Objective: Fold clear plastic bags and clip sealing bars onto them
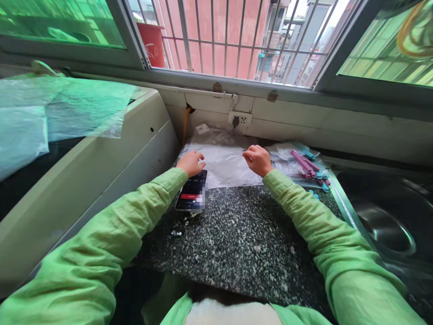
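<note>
Between the two hands lies a clear plastic bag [223, 164]. Left hand [191, 163] and right hand [257, 160] are apart, each pinching an edge. Under the left wrist sits a phone [191, 192].

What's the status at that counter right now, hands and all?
Left hand and right hand both pinching the clear plastic bag flat on the granite counter. Phone beside left wrist. Pink and blue clips lie right.
</note>
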{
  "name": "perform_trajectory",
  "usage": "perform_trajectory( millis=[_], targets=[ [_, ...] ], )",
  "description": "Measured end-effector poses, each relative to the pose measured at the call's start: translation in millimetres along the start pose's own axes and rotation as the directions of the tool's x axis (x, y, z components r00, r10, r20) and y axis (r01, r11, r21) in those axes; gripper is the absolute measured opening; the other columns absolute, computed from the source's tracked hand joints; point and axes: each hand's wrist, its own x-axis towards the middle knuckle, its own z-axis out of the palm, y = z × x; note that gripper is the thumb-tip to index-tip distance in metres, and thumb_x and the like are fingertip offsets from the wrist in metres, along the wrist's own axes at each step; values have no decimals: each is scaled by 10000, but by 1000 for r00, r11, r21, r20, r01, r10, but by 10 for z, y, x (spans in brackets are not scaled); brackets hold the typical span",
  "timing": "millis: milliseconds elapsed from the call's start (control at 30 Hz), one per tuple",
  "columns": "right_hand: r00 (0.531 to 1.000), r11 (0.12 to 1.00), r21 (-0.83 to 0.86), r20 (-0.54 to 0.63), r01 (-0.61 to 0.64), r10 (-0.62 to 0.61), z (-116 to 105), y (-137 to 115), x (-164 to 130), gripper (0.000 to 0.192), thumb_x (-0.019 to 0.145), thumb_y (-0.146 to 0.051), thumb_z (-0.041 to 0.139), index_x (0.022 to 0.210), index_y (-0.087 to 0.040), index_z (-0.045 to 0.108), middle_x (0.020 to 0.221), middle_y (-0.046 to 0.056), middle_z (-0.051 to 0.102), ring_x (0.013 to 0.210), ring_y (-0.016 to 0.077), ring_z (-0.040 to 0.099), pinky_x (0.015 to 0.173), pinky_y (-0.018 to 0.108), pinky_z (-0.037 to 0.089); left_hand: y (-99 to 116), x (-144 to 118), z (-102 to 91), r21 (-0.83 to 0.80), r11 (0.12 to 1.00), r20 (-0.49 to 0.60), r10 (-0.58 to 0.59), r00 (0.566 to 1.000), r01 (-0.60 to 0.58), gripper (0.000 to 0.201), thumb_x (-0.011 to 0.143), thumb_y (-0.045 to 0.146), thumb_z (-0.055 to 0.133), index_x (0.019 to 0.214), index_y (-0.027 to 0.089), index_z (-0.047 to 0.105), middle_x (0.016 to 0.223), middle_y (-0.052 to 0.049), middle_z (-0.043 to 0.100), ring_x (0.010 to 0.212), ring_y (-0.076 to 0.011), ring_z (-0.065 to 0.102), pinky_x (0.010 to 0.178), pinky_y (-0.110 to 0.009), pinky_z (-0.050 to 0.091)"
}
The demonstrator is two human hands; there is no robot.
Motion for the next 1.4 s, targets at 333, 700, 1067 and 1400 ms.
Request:
perform_trajectory(
  millis=[333,700,1067,1400],
  targets=[
    [991,999,-18,-128,-50,47,-521,132,-553,196,771,-215,450,754,-181,642,784,64,582,774,184,466,692,292,345,858,-843,122,-148,935,-145,301,943,-321,245,758,338,517,917,169,600,874,-61,572,837,-183,551,773,-300,439],
    [985,1000,-21,-168,21,-24,-866,-223,-1485,194,802,-253,469,696,-174,611,724,41,581,727,158,464,686,280,326,1403,-1343,543,162,894,-405,446,798,-417,341,820,336,429,1109,165,484,896,-106,584,807,-227,528,652,-340,384],
    [987,994,14,-119,112,-110,-873,-565,-1967,199,823,-242,468,693,-191,610,726,39,573,720,147,439,677,289,309,1173,-1434,596,139,856,-466,500,730,-497,303,844,286,379,1081,218,556,751,-68,572,717,-183,512,637,-315,358],
    [984,984,87,-100,158,-149,-917,-679,-2142,180,812,-221,481,678,-186,596,709,32,571,698,137,445,673,286,332,902,-1561,583,127,814,-474,552,686,-567,251,822,222,405,668,203,602,670,-47,510,638,-144,441,598,-273,363]
  ],
)
